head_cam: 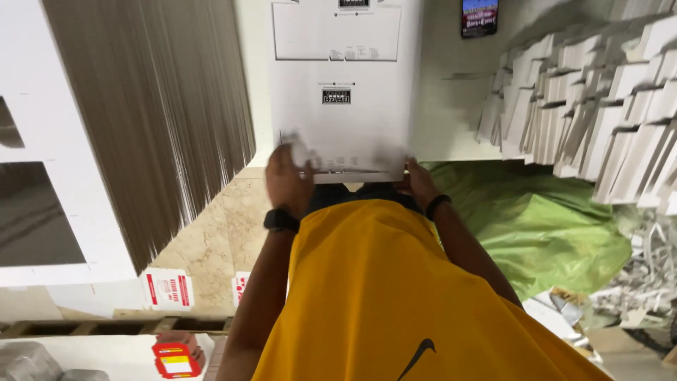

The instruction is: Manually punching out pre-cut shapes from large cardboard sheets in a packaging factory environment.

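At the far left stands a tall stack of flat cardboard sheets (151,106), brown edges fanned toward the camera, with a white die-cut panel (42,176) leaning beside it. Below, red-and-white labels (168,288) lie on the beige tiled floor (211,240).

The left hand (288,180), with a black watch (281,220) at the wrist, grips the near left corner of a large white flat carton blank (342,85); its fingers curl over the edge, blurred by motion. The blank lies flat on the white desk (451,92) straight ahead of the person in the yellow shirt (381,296), its near edge overhanging toward the body. The right hand (417,180), with a dark band (437,204) at the wrist, holds the near right corner, thumb side up and fingers tucked beneath, so both hands grasp the same edge.

To handle the sheet well, it seems wise to keep both grips level and equally far from the centre, so the thin board neither bows nor creases, and to move the hands together rather than one leading.

Further right, a small dark screen (480,15) rests on the desk, rows of folded white cartons (592,99) stand on edge, and a green plastic sheet (543,226) lies crumpled below, with paper scraps (649,268) at the far right.
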